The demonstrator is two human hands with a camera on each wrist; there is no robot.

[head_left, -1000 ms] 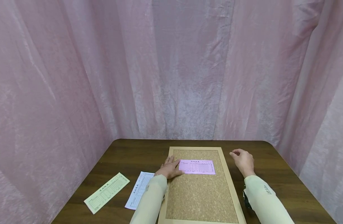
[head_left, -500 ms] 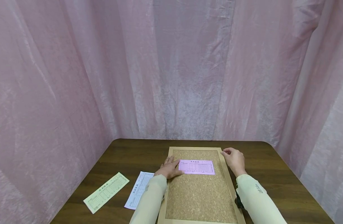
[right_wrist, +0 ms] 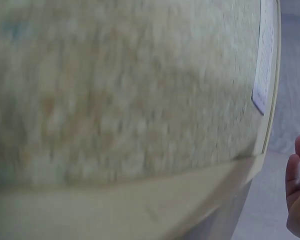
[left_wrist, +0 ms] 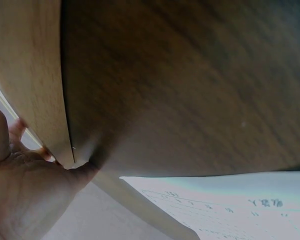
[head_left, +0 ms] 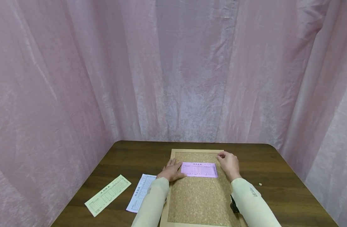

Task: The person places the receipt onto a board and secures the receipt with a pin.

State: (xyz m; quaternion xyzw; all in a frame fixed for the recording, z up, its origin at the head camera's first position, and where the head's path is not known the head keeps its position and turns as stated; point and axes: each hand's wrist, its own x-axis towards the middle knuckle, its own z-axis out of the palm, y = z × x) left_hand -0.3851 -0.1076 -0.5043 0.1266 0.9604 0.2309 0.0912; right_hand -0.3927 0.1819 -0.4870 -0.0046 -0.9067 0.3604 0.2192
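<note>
A pink printed form slip (head_left: 199,169) lies across the upper part of a wood-framed cork board (head_left: 203,201). My left hand (head_left: 171,171) rests on the board's left side with fingers spread, its thumb at the slip's left edge. In the left wrist view this hand (left_wrist: 32,192) lies by the wooden frame (left_wrist: 32,60). Over the board's upper right, my right hand (head_left: 229,164) has thumb and index fingertips together, just off the slip's upper right corner. I cannot tell whether anything sits between them. The right wrist view catches the curled fingers (right_wrist: 299,175) beyond the board.
A white printed slip (head_left: 140,192), partly covered by the left sleeve, and a yellow-green one (head_left: 107,195) lie on the dark wooden table (head_left: 145,157) at left. A small pale round piece (head_left: 260,184) lies to the right of the right forearm. Pink curtains (head_left: 187,69) hang behind.
My right hand has moved left from the table beside the board to over its upper right corner, uncovering the small pale piece. The left hand and the slips have stayed put.
</note>
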